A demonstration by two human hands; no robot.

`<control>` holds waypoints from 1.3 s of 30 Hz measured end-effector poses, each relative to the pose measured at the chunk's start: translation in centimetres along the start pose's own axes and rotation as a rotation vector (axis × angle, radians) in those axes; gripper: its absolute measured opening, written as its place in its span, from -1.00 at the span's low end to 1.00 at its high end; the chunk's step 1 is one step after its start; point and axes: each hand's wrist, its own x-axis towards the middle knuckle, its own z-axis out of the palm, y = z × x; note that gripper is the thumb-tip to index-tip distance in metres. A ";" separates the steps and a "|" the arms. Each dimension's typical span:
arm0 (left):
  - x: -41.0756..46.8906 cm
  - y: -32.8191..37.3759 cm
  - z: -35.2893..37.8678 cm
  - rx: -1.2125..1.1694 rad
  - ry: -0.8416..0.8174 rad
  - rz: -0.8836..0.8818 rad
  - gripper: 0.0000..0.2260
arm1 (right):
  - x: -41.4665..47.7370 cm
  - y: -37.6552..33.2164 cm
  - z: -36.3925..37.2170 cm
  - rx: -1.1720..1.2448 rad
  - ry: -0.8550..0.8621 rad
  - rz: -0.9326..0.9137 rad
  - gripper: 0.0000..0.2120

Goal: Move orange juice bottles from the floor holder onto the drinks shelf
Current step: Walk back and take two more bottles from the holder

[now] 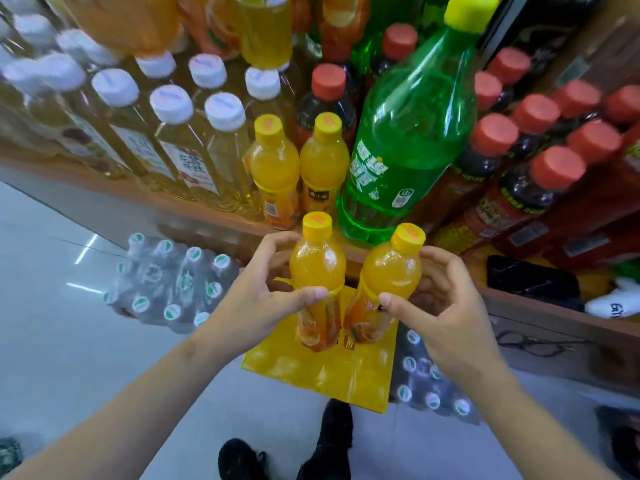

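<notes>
Two yellow-capped plastic orange juice bottles are held upright. One [317, 268] is gripped by the left hand [263, 299]. Its neighbour [388, 282] is gripped by the right hand [440, 299].

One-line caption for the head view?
Left hand and right hand each carry an orange juice bottle toward the shelf.
</notes>
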 end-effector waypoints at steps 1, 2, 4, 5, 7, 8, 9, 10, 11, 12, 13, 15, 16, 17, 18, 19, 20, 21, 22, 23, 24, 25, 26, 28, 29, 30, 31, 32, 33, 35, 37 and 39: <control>-0.2 1.0 -0.2 -0.006 0.004 0.008 -0.39 | 0.0 -0.9 -0.1 0.011 -0.016 -0.009 -0.38; -0.4 2.2 -0.5 -0.013 0.012 0.021 -0.43 | 0.0 -1.9 -0.3 0.021 -0.031 -0.024 -0.40; -0.7 4.2 -1.0 -0.038 0.028 0.031 -0.48 | 0.0 -3.7 -0.5 0.041 -0.053 -0.047 -0.44; -1.0 5.2 -1.4 -0.051 0.038 0.034 -0.48 | 0.1 -4.7 -0.7 0.057 -0.059 -0.058 -0.45; -1.5 6.8 -2.0 -0.082 0.064 0.029 -0.43 | 0.2 -6.4 -1.1 0.103 -0.073 -0.065 -0.47; -1.7 7.4 -2.2 -0.095 0.078 0.026 -0.39 | 0.3 -7.0 -1.2 0.121 -0.079 -0.067 -0.47; -1.8 8.0 -2.4 -0.109 0.095 0.026 -0.34 | 0.5 -7.8 -1.4 0.137 -0.084 -0.069 -0.47; -2.0 8.6 -2.5 -0.120 0.112 0.029 -0.30 | 0.6 -8.5 -1.5 0.149 -0.089 -0.072 -0.48; -2.2 9.3 -2.6 -0.129 0.129 0.032 -0.27 | 0.8 -9.2 -1.6 0.161 -0.094 -0.073 -0.48; -2.4 10.2 -2.8 -0.130 0.144 0.038 -0.25 | 0.9 -10.0 -1.8 0.170 -0.097 -0.077 -0.49; -2.6 10.9 -3.0 -0.121 0.153 0.039 -0.24 | 1.0 -10.8 -1.9 0.176 -0.099 -0.076 -0.48; -3.1 12.5 -3.5 -0.100 0.158 0.050 -0.28 | 1.2 -12.5 -2.0 0.185 -0.107 -0.078 -0.45; -3.3 13.2 -3.8 -0.100 0.159 0.055 -0.30 | 1.3 -13.3 -2.1 0.188 -0.116 -0.082 -0.45; -3.6 14.0 -4.2 -0.101 0.166 0.066 -0.31 | 1.5 -14.4 -2.1 0.189 -0.126 -0.089 -0.45; -3.9 14.8 -4.4 -0.100 0.175 0.075 -0.31 | 1.7 -15.2 -2.1 0.192 -0.138 -0.093 -0.46; -4.0 15.5 -4.7 -0.094 0.186 0.086 -0.30 | 1.9 -16.1 -2.1 0.198 -0.150 -0.099 -0.44; -4.2 16.3 -5.0 -0.086 0.200 0.096 -0.29 | 2.1 -17.1 -2.0 0.202 -0.161 -0.108 -0.42; -4.4 16.9 -5.2 -0.082 0.212 0.100 -0.28 | 2.2 -17.9 -1.8 0.201 -0.171 -0.116 -0.41; -4.6 17.5 -5.5 -0.077 0.230 0.106 -0.28 | 2.4 -18.8 -1.6 0.195 -0.184 -0.128 -0.40; -4.8 18.1 -5.8 -0.063 0.243 0.109 -0.28 | 2.5 -19.5 -1.2 0.188 -0.202 -0.141 -0.40; -5.1 18.5 -6.1 -0.054 0.248 0.112 -0.30 | 2.6 -20.1 -0.9 0.183 -0.218 -0.151 -0.40; -5.5 19.1 -6.4 -0.054 0.247 0.114 -0.32 | 2.6 -20.9 -0.4 0.176 -0.237 -0.167 -0.40; -5.8 19.4 -6.7 -0.072 0.236 0.111 -0.36 | 2.7 -21.4 0.1 0.172 -0.256 -0.180 -0.40; -6.7 20.2 -7.6 -0.128 0.214 0.107 -0.46 | 2.7 -22.5 1.3 0.173 -0.296 -0.201 -0.39; -7.1 20.4 -8.0 -0.151 0.210 0.103 -0.49 | 2.7 -22.9 1.9 0.174 -0.314 -0.213 -0.39; -7.6 20.7 -8.6 -0.164 0.216 0.097 -0.50 | 2.6 -23.6 2.6 0.169 -0.337 -0.228 -0.39; -8.1 20.8 -9.0 -0.169 0.220 0.084 -0.50 | 2.5 -24.1 3.2 0.167 -0.361 -0.236 -0.39; -8.7 21.0 -9.6 -0.171 0.226 0.076 -0.51 | 2.5 -24.6 4.0 0.164 -0.385 -0.241 -0.38; -9.2 21.0 -10.1 -0.173 0.229 0.069 -0.52 | 2.5 -25.1 4.7 0.167 -0.412 -0.241 -0.38; -10.5 21.1 -11.1 -0.169 0.249 0.046 -0.57 | 2.4 -26.1 6.0 0.176 -0.463 -0.240 -0.38; -12.2 21.5 -12.5 -0.133 0.298 0.042 -0.55 | 2.3 -27.1 7.5 0.185 -0.508 -0.243 -0.36; -13.7 21.7 -14.0 -0.088 0.366 0.054 -0.44 | 2.3 -28.1 8.9 0.208 -0.541 -0.236 -0.37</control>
